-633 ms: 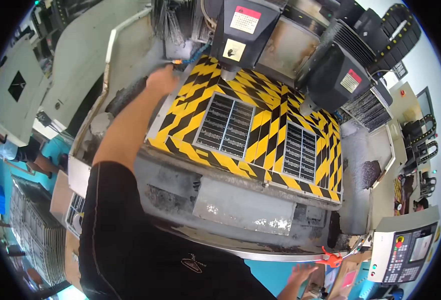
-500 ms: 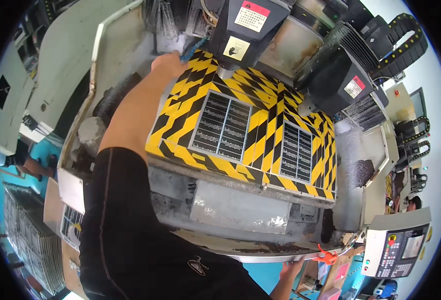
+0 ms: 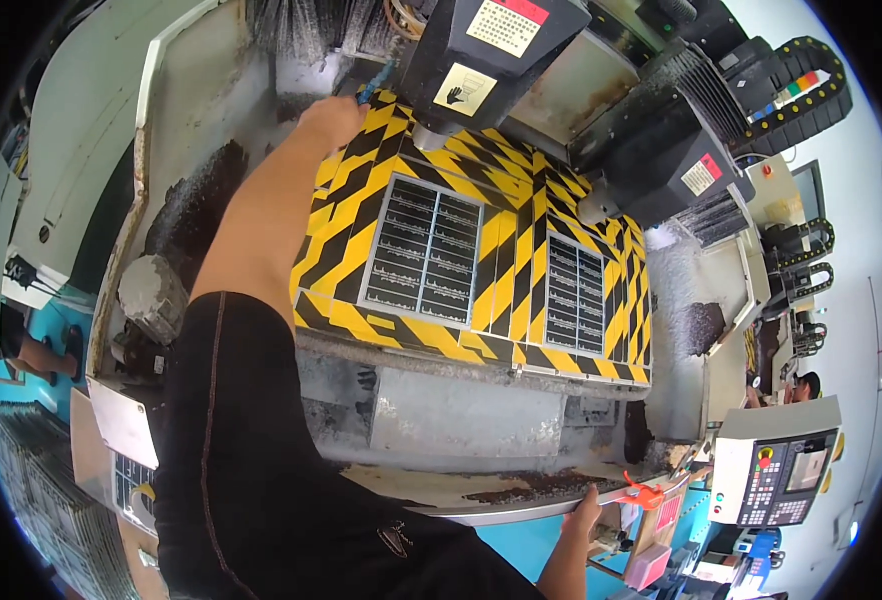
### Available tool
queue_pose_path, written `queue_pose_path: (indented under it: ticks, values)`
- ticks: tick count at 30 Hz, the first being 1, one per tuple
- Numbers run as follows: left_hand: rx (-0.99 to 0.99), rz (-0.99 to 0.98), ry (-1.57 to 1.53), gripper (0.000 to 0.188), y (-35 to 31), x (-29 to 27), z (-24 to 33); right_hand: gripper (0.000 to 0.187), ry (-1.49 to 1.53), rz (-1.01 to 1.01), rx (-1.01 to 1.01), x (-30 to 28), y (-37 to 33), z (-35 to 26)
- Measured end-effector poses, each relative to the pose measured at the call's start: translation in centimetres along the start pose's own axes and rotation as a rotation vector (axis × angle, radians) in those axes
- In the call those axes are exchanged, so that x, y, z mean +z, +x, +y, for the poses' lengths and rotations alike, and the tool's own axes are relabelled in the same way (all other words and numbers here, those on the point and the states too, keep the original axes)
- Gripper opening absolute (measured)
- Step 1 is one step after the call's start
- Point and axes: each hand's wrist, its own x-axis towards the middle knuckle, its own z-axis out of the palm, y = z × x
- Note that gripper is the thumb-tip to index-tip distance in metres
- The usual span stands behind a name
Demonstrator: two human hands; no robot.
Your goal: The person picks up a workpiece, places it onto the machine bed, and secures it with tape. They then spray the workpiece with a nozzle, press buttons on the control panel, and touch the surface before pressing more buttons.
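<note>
My left hand [image 3: 333, 122] reaches to the far left corner of a machine bed, its fingers closed round a blue segmented hose [image 3: 375, 84] beside the black left spindle head [image 3: 481, 60]. The fingertips are partly hidden. Below that head lies the bed, covered in yellow and black striped tape [image 3: 511, 290]. Two framed panels of dark rectangular pieces, a left panel [image 3: 423, 250] and a right panel [image 3: 575, 295], lie flat on it. Down at the front, my right hand [image 3: 583, 515] grips the machine's metal front rim [image 3: 521, 512], next to an orange air gun [image 3: 644, 492].
A second spindle head [image 3: 661, 160] hangs over the right of the bed. A grey plate [image 3: 468, 412] lies in front of the bed. The control panel [image 3: 776, 470] stands at the right. Stacked racks [image 3: 36, 470] are at the lower left, and a co-worker's arm [image 3: 46, 355] shows above them.
The view has shifted, so the bed and panels sit slightly further left. My left hand stays at the blue hose. My right hand shows more, its thumb up on the rim.
</note>
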Motion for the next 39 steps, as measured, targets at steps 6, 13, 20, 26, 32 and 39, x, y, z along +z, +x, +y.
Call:
queue_pose_path:
  ticks: [6, 13, 20, 26, 32, 39]
  values:
    - [-0.199, -0.041, -0.672, 0.050, -1.0, 1.4, 2.4, 0.046, 0.088, -0.026, -0.035, 0.5, -0.1, 0.3]
    - [-0.338, 0.035, -1.190, 0.044, -1.0, 3.7, 3.7, 0.046, 0.068, 0.001, -0.020, 0.3, 0.3, 0.5]
    - [-0.190, -0.080, -1.160, 0.024, -1.4, 3.0, 3.8, 0.038, 0.071, 0.023, -0.034, 1.1, -1.0, 0.1]
    - [-0.227, -0.245, -1.133, 0.025, 0.1, 2.2, 4.2, 0.044, 0.025, 0.022, -0.052, 0.0, 1.0, 1.4]
    - [-0.235, -0.016, -1.203, 0.020, -1.5, 4.3, 4.6, 0.047, -0.053, 0.023, -0.111, 1.2, -1.4, -0.4]
    - [-0.268, 0.063, -1.264, 0.015, -0.7, 5.8, 7.2, 0.051, -0.020, 0.067, -0.082, -0.6, 0.5, 1.7]
